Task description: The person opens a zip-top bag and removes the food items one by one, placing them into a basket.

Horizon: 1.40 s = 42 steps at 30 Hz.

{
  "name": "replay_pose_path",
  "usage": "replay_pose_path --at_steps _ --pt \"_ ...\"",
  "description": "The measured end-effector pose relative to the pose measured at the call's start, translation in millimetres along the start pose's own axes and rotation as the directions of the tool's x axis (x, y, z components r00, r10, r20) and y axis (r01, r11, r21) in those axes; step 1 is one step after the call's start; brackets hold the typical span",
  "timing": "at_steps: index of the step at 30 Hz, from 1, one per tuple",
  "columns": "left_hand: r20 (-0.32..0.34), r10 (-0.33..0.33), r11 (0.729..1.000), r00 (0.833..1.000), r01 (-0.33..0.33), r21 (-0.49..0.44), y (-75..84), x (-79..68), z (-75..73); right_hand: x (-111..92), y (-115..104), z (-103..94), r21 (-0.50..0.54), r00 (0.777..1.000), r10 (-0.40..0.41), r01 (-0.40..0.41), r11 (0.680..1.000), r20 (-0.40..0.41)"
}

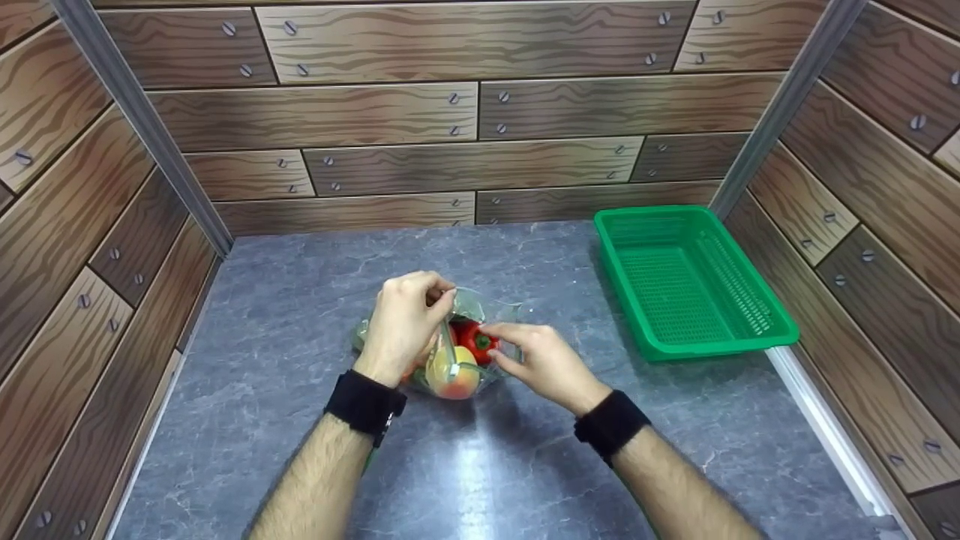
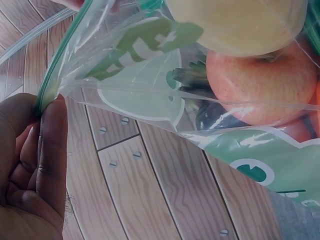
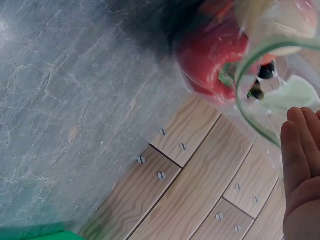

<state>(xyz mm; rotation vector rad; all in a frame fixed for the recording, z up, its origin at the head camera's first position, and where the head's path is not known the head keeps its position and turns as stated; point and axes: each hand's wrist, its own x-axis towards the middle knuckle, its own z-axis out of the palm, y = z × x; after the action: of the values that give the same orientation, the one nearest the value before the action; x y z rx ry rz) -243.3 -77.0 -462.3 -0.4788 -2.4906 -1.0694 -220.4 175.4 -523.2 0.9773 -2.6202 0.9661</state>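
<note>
A clear zip bag [image 1: 470, 301] with green print and a green zip edge stands on the tabletop, its mouth spread. Inside are a red bell pepper [image 1: 471, 334], a yellow-and-red round fruit [image 1: 456, 373], an apple [image 2: 260, 90] and some dark produce, partly hidden. My left hand [image 1: 409, 319] pinches the zip edge between thumb and finger at the mouth's left side. At the opposite side my right hand [image 1: 547, 361] has its fingers extended over the mouth beside the pepper. In the right wrist view, the fingers [image 3: 298, 145] look straight, beside the curved zip edge.
A green plastic basket [image 1: 621, 289] stands at the back right of the grey marbled tabletop [image 1: 285, 420]. Wood-patterned walls [image 1: 390, 112] enclose the back and both sides. A black band [image 1: 611, 424] wraps each wrist.
</note>
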Motion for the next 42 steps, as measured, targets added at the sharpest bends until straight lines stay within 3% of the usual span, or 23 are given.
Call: replay_pose_path --at_steps 4,12,17,21,25,29,38,42 --pt "0.004 -0.008 1.000 1.000 0.008 -0.014 -0.3 -1.1 -0.1 8.8 -1.1 11.7 -0.088 0.998 -0.049 0.052 0.995 0.034" --pt "0.018 -0.019 0.999 1.000 0.020 -0.041 -2.5 -2.9 1.3 18.1 -0.5 27.2 -0.239 0.996 -0.051 0.068 0.969 0.075" --pt "0.026 -0.021 0.999 0.999 0.022 -0.039 -4.3 -3.7 1.1 21.1 1.7 30.9 -0.287 0.998 -0.007 0.023 0.958 0.055" --pt "0.033 -0.019 0.999 0.999 0.020 -0.041 -6.1 -4.3 1.5 24.5 3.8 33.6 -0.336 0.996 0.075 -0.053 0.941 0.051" --pt "0.041 -0.016 0.999 0.999 0.017 -0.044 -7.9 -5.2 3.2 28.3 6.6 37.7 -0.385 0.987 0.153 -0.123 0.915 0.046" --pt "0.053 -0.012 0.999 0.999 0.014 -0.040 -8.9 -6.3 4.4 30.7 11.1 42.9 -0.449 0.983 0.181 -0.145 0.882 0.037" --pt "0.064 -0.011 0.999 0.998 0.013 -0.030 -12.3 -7.5 5.1 32.3 21.5 53.2 -0.597 0.990 0.142 -0.110 0.795 0.007" --pt "0.065 -0.008 0.999 0.998 0.010 -0.033 -13.3 -8.1 4.9 32.3 25.8 57.2 -0.631 0.995 0.104 -0.089 0.770 -0.014"
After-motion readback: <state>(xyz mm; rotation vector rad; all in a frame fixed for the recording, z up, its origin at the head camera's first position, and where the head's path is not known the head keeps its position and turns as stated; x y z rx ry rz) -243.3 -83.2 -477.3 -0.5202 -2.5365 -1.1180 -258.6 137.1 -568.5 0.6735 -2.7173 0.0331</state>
